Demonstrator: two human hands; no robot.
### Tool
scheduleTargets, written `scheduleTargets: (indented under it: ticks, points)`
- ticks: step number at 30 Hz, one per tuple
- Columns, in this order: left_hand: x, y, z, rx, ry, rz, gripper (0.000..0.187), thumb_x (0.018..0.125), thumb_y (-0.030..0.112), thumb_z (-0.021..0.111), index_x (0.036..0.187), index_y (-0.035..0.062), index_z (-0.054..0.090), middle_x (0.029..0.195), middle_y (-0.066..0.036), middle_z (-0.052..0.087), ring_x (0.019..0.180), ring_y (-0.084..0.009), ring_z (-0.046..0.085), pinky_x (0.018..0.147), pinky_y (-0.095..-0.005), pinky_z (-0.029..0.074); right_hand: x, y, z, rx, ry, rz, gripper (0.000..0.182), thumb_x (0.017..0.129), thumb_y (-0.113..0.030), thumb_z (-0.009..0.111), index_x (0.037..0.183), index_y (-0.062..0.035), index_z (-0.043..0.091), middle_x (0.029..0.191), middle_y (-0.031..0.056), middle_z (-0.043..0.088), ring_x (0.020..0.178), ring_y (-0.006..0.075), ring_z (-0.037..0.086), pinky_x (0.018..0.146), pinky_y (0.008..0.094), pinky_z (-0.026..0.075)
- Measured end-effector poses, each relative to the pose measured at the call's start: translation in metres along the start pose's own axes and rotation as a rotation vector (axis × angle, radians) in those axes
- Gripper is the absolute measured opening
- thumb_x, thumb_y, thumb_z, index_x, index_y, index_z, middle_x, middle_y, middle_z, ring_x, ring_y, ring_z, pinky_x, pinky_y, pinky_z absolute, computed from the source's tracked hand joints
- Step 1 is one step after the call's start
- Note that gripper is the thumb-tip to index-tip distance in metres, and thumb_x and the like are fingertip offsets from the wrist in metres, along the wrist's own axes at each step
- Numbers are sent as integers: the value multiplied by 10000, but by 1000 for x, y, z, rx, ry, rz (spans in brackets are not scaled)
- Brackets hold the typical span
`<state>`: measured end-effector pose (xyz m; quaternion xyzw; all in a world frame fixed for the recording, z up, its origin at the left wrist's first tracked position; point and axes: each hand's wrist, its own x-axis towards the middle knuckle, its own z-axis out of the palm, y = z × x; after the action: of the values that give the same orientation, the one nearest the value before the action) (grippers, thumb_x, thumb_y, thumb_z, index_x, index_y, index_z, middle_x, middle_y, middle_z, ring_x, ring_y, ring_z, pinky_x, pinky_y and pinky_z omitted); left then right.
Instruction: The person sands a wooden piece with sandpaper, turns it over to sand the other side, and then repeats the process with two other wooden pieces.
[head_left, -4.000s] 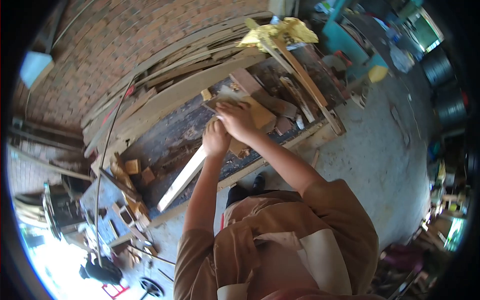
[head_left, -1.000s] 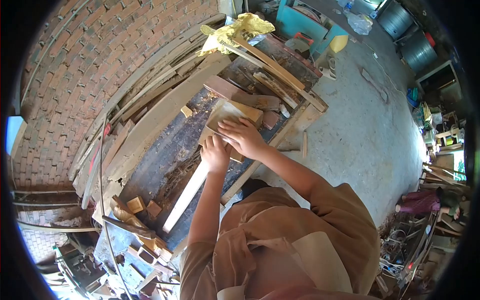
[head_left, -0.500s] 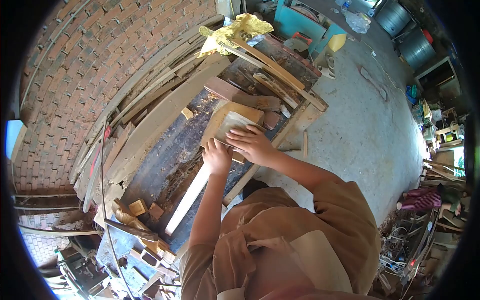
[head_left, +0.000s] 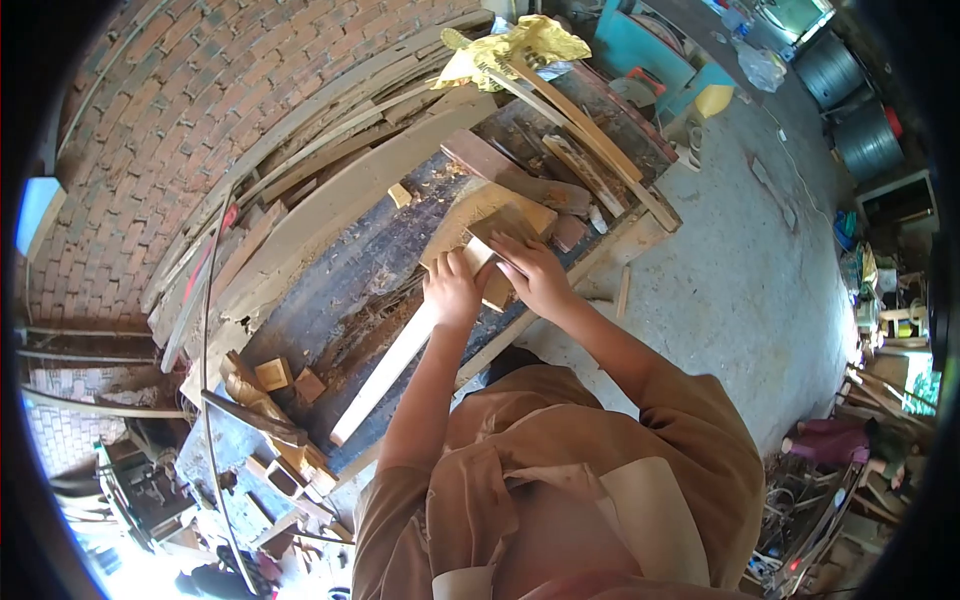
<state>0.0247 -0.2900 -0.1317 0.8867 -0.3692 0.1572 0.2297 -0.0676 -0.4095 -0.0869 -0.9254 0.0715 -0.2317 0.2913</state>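
A long pale wooden strip point(head_left: 385, 383) lies slantwise on the dark workbench point(head_left: 345, 250). My left hand point(head_left: 455, 290) is closed round its upper part. My right hand point(head_left: 538, 277) grips a thin brown flat piece point(head_left: 508, 222) just beyond, tilted against the strip's upper end; its exact material is unclear. Beneath both hands is a yellowish wooden block point(head_left: 463, 217), partly hidden. A reddish-brown wooden piece point(head_left: 500, 172) lies behind the block.
Long boards point(head_left: 300, 200) are stacked along the brick wall point(head_left: 190, 120). Narrow battens point(head_left: 575, 115) and a yellow crumpled bag point(head_left: 520, 50) lie at the bench's far end. Small wood blocks point(head_left: 272, 375) sit at the near left. A person point(head_left: 835, 442) is partly visible at the right.
The flat piece, earlier lying level under my fingers, is now tilted up with a darker face showing. My right hand has shifted slightly right. The camera view has shifted, moving the bench rightward.
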Motion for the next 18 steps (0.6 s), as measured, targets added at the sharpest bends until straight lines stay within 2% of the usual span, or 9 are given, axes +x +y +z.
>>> scheduleTargets:
  ticks: [2, 4, 6, 8, 9, 10, 12, 14, 18]
  points:
    - [0, 0, -1, 12, 3, -9, 509, 714, 485, 597, 892, 25, 472, 860, -135, 544, 793, -289, 564, 633, -389, 470, 6, 2, 0, -25, -17, -59, 279, 836, -133, 507, 1099, -51, 554, 1158, 76, 542, 1069, 227, 512, 824, 397, 418]
    - [1, -3, 0, -16, -65, -21, 506, 717, 469, 601, 903, 18, 469, 860, -135, 545, 793, -285, 565, 631, -389, 472, 27, 7, 6, 119, -63, -77, 289, 833, -118, 506, 1112, -52, 544, 1172, 79, 531, 1073, 236, 508, 845, 405, 411]
    - [-2, 0, 0, -8, -64, -32, 501, 717, 461, 604, 909, 19, 470, 855, -130, 542, 789, -282, 564, 627, -388, 472, 40, 6, 11, 40, -74, -153, 320, 826, -74, 497, 1144, -71, 526, 1178, 80, 525, 1050, 256, 518, 871, 399, 393]
    - [1, -1, -1, 8, -59, -19, 491, 716, 446, 609, 921, 21, 473, 844, -120, 538, 781, -277, 562, 618, -387, 472, 42, 7, 15, 74, -105, -91, 327, 818, -60, 500, 1143, -71, 528, 1181, 78, 524, 1054, 249, 516, 881, 397, 386]
    - [2, -1, -3, 14, -55, -22, 491, 716, 446, 609, 921, 21, 473, 844, -120, 538, 781, -277, 562, 618, -387, 472, 35, 7, 13, 16, -37, -152, 322, 815, -71, 509, 1136, -70, 534, 1189, 72, 520, 1071, 235, 508, 885, 393, 381]
    - [1, 0, -4, -1, -74, -19, 489, 711, 445, 613, 921, 25, 475, 845, -115, 536, 783, -273, 561, 618, -384, 472, 23, 6, 5, 20, -38, -155, 322, 815, -71, 509, 1136, -70, 534, 1189, 72, 520, 1071, 235, 508, 885, 393, 381]
    - [2, -1, -5, -11, -91, -19, 488, 706, 444, 616, 922, 28, 477, 846, -111, 534, 786, -270, 560, 617, -380, 471, 5, 2, -9, -159, -98, -202, 299, 816, -109, 516, 1112, -80, 552, 1192, 50, 521, 1118, 197, 476, 884, 390, 386]
    - [0, -1, -5, -8, -101, 34, 484, 702, 438, 620, 923, 31, 480, 859, -106, 533, 801, -264, 557, 624, -371, 470, 5, 0, -10, -159, -105, -180, 300, 808, -104, 519, 1104, -80, 557, 1194, 47, 520, 1124, 190, 471, 886, 384, 382]
    - [0, 2, -3, 19, -66, -39, 481, 700, 422, 622, 932, 27, 479, 869, -104, 532, 811, -264, 555, 638, -375, 469, 37, -1, 11, -112, -72, -164, 316, 782, -90, 528, 1095, -79, 563, 1201, 39, 516, 1131, 180, 465, 904, 375, 366]
